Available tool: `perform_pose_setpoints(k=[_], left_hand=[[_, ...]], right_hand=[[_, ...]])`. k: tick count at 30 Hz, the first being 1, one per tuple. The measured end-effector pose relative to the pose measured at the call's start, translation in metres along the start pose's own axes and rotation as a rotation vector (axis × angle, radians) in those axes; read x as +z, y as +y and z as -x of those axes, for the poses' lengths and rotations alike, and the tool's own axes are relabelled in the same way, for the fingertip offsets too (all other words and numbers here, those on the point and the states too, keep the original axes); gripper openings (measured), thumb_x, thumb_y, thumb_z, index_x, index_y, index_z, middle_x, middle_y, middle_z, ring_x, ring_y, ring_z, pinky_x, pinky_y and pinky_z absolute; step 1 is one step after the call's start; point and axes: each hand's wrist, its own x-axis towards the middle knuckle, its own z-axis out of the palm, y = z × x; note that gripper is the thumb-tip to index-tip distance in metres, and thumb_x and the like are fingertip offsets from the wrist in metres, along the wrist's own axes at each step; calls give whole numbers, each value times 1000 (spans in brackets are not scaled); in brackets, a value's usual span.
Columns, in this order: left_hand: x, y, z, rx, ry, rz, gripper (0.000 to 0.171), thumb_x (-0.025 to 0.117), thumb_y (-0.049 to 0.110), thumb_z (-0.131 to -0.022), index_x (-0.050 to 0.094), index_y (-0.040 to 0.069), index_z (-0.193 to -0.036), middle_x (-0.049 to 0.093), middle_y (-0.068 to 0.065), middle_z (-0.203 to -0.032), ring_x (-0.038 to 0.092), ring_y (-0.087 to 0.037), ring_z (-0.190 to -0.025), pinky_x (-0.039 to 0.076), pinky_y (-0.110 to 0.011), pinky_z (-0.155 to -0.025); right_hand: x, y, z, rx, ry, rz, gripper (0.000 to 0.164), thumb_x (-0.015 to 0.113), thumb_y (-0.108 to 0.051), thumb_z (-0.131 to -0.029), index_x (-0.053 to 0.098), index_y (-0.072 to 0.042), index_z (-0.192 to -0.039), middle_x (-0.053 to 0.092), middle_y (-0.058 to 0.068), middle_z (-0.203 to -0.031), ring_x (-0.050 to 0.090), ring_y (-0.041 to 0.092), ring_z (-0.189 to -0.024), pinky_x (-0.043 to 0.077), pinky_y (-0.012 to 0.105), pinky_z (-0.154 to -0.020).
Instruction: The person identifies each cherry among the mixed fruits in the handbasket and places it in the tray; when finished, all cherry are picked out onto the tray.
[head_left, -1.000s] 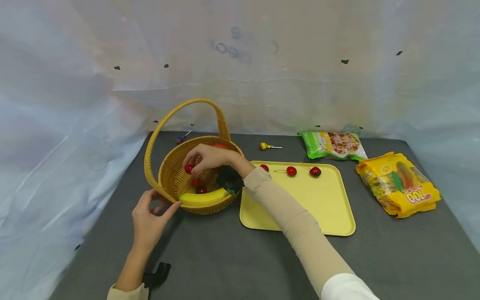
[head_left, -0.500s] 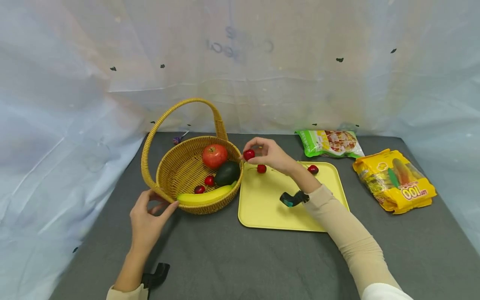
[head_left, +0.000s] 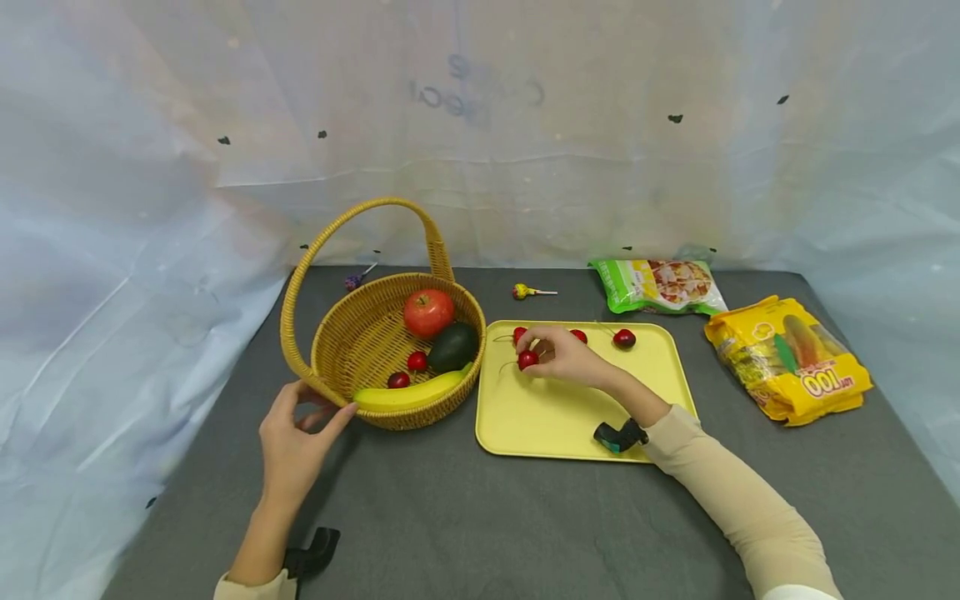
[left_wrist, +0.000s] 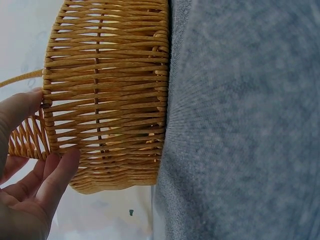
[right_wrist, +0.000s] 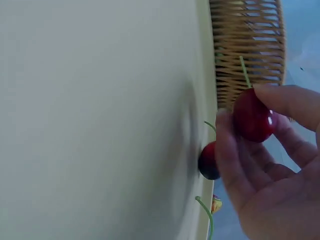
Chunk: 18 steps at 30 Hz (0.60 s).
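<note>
My right hand (head_left: 566,360) pinches a red cherry (head_left: 527,359) by its sides, low over the left part of the yellow tray (head_left: 585,417). In the right wrist view the held cherry (right_wrist: 254,116) shows a green stem. Behind that hand lie other cherries on the tray, one at its right (head_left: 624,338). My left hand (head_left: 296,442) grips the rim of the wicker basket (head_left: 337,342) near the handle's foot, thumb and fingers on either side. Inside the basket are a red apple-like fruit (head_left: 429,314), a dark green avocado-like fruit (head_left: 453,347), a banana (head_left: 408,396) and two cherries.
A yellow lollipop (head_left: 521,291) lies behind the tray, and a purple lollipop (head_left: 354,282) behind the basket. At the back right are a green food packet (head_left: 660,286) and a yellow bag (head_left: 791,362). Pale sheeting (head_left: 480,167) hangs beyond the dark table.
From inside the basket, my right hand has moved right and then down over the tray, carrying the cherry. My left hand keeps its grip on the basket.
</note>
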Motion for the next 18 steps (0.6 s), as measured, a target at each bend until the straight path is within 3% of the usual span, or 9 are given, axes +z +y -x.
perform_pose_setpoints(k=[6, 18], left_hand=[[0, 0, 0, 2, 3, -13, 49, 83, -18, -68, 62, -10, -112, 62, -20, -98, 57, -5, -91, 57, -13, -75], [0, 1, 0, -20, 7, -25, 49, 83, -17, -69, 62, -10, -112, 62, -18, -98, 57, -7, -91, 57, -12, -75]], right_hand=[[7, 0, 6, -18, -97, 111, 25, 80, -3, -84, 69, 0, -106, 67, 9, -99, 59, 22, -82, 56, 33, -71], [10, -1, 6, 19, -262, 149, 27, 84, -9, -81, 68, -5, -102, 64, 1, -91, 52, 15, -76, 48, 25, -67]])
